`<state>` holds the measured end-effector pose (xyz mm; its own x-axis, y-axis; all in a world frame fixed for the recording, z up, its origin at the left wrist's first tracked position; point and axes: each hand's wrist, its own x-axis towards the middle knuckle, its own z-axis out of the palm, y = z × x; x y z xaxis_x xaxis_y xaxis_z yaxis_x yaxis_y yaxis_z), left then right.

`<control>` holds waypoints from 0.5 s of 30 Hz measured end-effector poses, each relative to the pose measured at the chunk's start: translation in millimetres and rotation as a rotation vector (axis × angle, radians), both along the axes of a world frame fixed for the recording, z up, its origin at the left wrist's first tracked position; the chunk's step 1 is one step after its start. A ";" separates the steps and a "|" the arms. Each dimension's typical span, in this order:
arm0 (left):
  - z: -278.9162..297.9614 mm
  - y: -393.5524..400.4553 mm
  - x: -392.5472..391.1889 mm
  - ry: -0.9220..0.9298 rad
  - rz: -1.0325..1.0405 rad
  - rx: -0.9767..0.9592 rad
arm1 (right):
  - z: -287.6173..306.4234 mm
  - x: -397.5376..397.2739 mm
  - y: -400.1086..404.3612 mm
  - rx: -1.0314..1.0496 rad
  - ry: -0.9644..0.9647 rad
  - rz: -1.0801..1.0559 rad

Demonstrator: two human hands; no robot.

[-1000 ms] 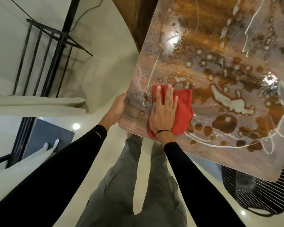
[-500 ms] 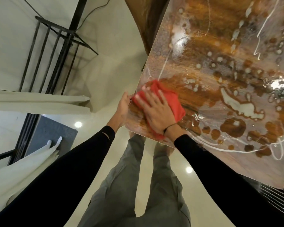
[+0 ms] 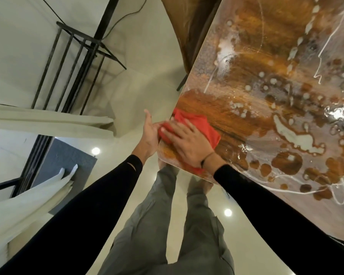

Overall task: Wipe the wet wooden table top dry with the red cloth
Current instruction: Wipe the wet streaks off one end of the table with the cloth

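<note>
Pressing my right hand [image 3: 189, 144], fingers [image 3: 174, 130] spread flat, on the crumpled red cloth [image 3: 199, 125].
Wet wooden bench [image 3: 266, 120] glistens with puddles; left hand [image 3: 150, 132] open at its edge.

We wear tight black sleeves [image 3: 99, 197] that reach down to both wrists; the left one shows a small pale slash mark [image 3: 131, 166] near its cuff. A thin dark band [image 3: 206, 157] circles our right wrist. Our trousers [image 3: 167, 235] are grey-green and loose, creased along the legs.

Table top [image 3: 266, 56]: glossy wet wood, beaded with water. Red cloth [image 3: 197, 124]: soft matt fabric. Floor [image 3: 143, 80]: smooth, polished.
</note>
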<state>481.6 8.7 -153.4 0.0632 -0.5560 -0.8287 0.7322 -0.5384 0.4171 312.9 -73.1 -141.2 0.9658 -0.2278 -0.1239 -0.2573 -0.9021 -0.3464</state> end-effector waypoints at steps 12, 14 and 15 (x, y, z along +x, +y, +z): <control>-10.6 8.7 7.4 0.030 -0.027 0.008 | 1.4 35.6 -40.9 -0.061 0.015 -0.223; -6.3 7.2 10.3 -0.007 0.015 0.057 | -2.0 19.0 1.7 -0.024 0.009 -0.029; -3.6 6.4 12.1 -0.040 0.006 0.078 | -5.2 4.6 17.4 -0.018 0.012 0.101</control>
<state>493.7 15.0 -157.0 0.1000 -0.4890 -0.8665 0.7194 -0.5661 0.4024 317.5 -55.7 -146.5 0.9824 -0.1316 -0.1322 -0.1686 -0.9296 -0.3278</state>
